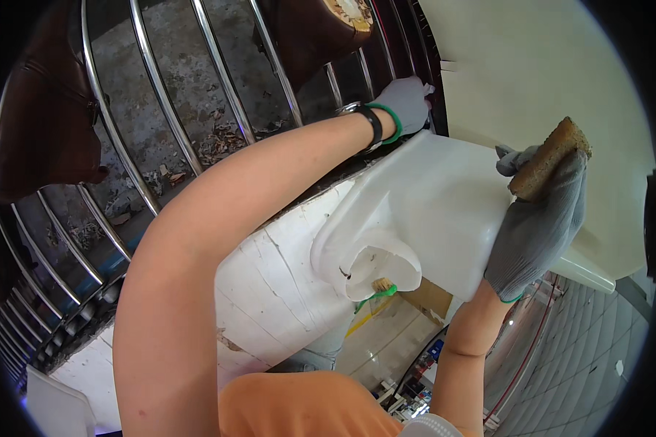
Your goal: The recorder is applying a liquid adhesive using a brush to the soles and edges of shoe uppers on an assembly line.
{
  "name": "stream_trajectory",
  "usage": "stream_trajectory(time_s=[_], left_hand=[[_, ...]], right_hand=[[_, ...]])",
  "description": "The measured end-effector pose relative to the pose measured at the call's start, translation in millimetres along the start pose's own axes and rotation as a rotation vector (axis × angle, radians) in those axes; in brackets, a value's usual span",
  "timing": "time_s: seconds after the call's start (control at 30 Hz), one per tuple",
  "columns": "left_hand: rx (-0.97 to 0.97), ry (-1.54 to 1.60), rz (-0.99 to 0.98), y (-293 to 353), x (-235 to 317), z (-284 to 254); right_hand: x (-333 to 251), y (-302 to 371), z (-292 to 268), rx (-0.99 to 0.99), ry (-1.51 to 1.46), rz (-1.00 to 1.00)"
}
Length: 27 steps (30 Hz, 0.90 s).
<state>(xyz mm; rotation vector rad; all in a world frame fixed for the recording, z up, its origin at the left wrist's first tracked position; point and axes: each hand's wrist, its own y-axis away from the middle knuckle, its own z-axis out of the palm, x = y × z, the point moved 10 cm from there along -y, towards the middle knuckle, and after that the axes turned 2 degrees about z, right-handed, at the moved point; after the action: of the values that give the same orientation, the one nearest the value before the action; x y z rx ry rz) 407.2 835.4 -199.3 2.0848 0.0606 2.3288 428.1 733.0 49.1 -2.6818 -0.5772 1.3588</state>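
My right hand (536, 229), in a grey knit glove with a green cuff edge, is closed round a rough brown block (550, 160) and holds it up at the right, beside a pale panel. My left hand (407, 104), gloved the same way, reaches to the far side at the end of the metal bars. Its fingers curl at the dark edge there, and what they grip, if anything, is hidden. Close to it lies a white moulded housing (444, 189). A brush with a green handle (383, 290) sits in the white cup (408, 266) at the housing's front.
Chrome bars (222, 69) run across the upper left, with debris below them. Brown leather boots (44, 124) stand on the bars, and another brown boot (306, 40) is farther right. A cracked white ledge (270, 284) borders the rack. A large pale panel (532, 65) rises at the right.
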Motion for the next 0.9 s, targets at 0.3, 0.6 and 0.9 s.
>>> stream_trajectory(time_s=[0.3,0.6,0.9], left_hand=[[0.079,0.044,-0.221,-33,-22,16],[0.302,0.357,-0.091,0,-4,-13],[0.236,0.773,-0.132,13,-3,-21]], right_hand=[[-5,-3,3,-0.027,-0.080,-0.054],[6,17,39,-0.319,0.656,0.055],[-19,45,70,-0.623,0.749,-0.043]])
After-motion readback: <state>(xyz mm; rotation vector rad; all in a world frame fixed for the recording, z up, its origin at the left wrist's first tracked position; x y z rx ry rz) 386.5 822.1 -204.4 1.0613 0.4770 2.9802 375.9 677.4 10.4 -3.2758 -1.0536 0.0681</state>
